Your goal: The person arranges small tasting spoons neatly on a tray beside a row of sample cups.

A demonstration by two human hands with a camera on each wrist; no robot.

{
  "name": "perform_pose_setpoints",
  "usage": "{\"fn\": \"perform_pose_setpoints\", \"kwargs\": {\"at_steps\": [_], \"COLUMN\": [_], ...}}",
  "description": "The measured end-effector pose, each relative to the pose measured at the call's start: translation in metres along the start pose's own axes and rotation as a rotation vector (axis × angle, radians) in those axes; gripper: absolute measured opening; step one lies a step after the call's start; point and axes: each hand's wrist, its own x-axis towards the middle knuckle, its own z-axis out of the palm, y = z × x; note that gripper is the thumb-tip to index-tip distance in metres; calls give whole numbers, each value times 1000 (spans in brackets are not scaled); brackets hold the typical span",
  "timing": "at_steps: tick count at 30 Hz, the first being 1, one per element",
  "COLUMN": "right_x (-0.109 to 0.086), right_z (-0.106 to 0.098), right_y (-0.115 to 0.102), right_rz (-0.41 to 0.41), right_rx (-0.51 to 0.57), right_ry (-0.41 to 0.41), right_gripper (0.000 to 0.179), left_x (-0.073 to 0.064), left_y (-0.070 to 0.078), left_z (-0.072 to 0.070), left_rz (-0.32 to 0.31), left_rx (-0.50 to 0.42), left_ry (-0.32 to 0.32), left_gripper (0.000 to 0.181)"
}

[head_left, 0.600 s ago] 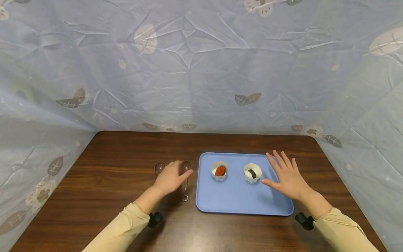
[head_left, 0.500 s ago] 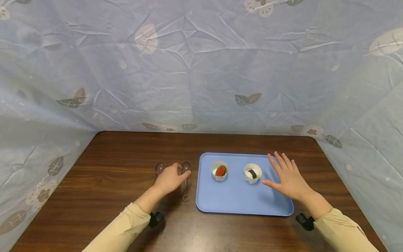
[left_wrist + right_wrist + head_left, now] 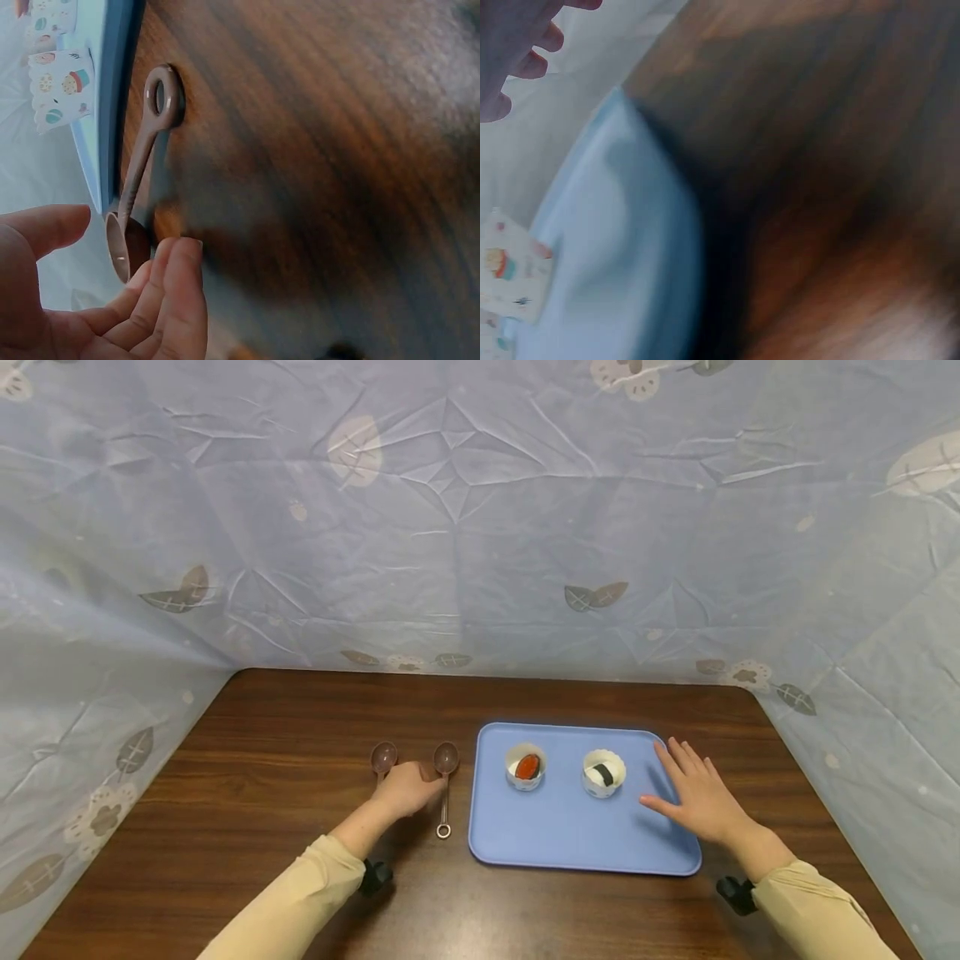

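- Head view: a left hand is set between two brown spoons on a dark wood counter, its thumb by the inner spoon, which lies just left of a blue tray, ringed handle toward the person.
- Left wrist view: thumb and fingers stand well apart, loosely curved, gripping nothing; whether they touch the spoon's bowl cannot be told.
- The outer spoon lies to the hand's left, its handle mostly hidden by that hand.
- A right hand, fingers spread and holding nothing, is at the tray's right side.
- Two patterned cups stand upright on the tray, between the hands: the left cup holds a red-topped piece, the right cup a white piece with a dark band.
- The tray's raised rim stands between inner spoon and cups.
- A wrinkled, leaf-printed sheet hangs behind.
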Motion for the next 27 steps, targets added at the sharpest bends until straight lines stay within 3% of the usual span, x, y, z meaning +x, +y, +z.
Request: {"fn": "perform_pose_setpoints", "kwargs": {"at_steps": [10, 16, 27], "right_x": [-5, -8, -9], "right_z": [20, 24, 26], "right_y": [25, 29, 31], "right_rz": [31, 29, 6], "right_rx": [-35, -43, -55], "right_ry": [13, 0, -25], "right_gripper": [91, 89, 83], "left_x": [1, 2, 8], "left_y": [2, 2, 2], "left_z": [4, 4, 12], "left_rz": [-24, -35, -90], "left_rx": [-101, -142, -320], "left_ry": [-22, -28, -30], "left_gripper": [47, 48, 21]}}
